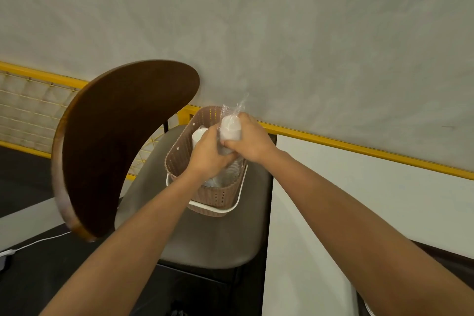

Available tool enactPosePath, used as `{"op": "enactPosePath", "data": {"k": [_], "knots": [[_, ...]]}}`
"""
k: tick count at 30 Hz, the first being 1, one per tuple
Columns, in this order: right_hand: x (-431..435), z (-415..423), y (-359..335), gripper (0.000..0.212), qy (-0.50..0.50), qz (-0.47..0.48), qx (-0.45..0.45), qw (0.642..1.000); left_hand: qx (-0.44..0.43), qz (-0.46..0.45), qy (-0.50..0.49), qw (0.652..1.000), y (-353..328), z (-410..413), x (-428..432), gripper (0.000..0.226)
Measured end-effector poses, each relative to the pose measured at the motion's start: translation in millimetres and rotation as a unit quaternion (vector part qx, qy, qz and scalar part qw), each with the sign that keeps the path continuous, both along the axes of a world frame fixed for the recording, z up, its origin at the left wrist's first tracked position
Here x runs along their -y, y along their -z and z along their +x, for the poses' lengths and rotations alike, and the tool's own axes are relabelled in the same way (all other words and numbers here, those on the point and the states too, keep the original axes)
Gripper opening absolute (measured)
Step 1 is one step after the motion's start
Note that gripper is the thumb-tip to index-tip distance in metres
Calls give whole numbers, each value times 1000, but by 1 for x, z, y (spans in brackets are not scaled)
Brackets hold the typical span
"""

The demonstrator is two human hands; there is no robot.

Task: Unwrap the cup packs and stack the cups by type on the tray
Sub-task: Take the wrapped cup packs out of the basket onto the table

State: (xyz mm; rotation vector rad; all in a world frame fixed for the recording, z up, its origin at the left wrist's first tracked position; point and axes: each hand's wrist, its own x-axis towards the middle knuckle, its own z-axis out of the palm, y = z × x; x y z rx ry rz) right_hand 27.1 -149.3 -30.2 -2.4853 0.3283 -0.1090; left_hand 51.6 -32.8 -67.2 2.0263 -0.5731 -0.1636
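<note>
- One cup pack [230, 129], white cups in clear wrap, sits between my two hands above the basket [218, 197].
- My right hand [250, 141] squeezes its top.
- My left hand [209, 152] grips it lower down.
- The basket rests on a chair seat [218, 238].

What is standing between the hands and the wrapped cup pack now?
Nothing visible: the left hand and right hand both already grip the cup pack, over the basket on the chair seat.
</note>
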Motion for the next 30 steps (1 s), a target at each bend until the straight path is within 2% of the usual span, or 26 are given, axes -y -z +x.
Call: {"op": "enactPosePath", "data": {"k": [8,13,22,30], "knots": [[0,0,-4,78,24,15,-17,999,-8,5,8,1000,4,5,0,71],[-1,-6,-14,75,18,5,-14,1000,7,-3,6,1000,-1,6,-5,79],[-5,-18,-42,72,8,23,59,998,58,7,-15,998,-14,3,-20,97],[-2,-36,-75,67,30,41,132,990,59,18,-15,998,-31,-13,-21,99]]}}
